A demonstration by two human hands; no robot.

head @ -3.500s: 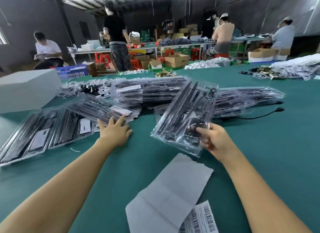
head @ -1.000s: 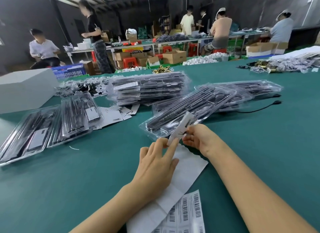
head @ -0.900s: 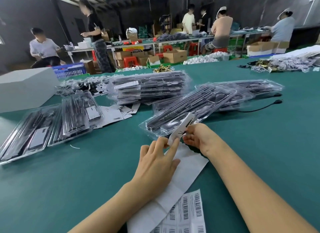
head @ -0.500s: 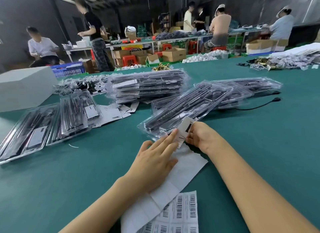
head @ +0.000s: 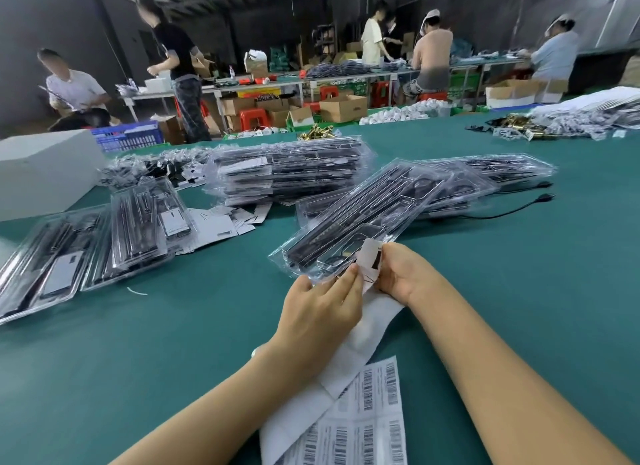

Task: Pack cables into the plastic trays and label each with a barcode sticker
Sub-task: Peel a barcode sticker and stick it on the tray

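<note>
Both hands are now lifting the barcode sticker [head: 370, 261] higher over the plastic tray [head: 363, 218]. The left hand [head: 320, 308] and right hand [head: 403, 274] are each pinching it in their grip. Its print is staying too blurred to read.

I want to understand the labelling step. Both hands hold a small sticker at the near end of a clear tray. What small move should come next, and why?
Probably lay the sticker down on the tray and press it flat. The right hand and left hand pinch it upright at the tray's near end, which appears unlabelled, while the trays at left carry white labels.

head cam: we look forward and down from head height | close over both forearms on the green table [head: 519, 291] | far workbenches [head: 346, 75] beyond
</note>
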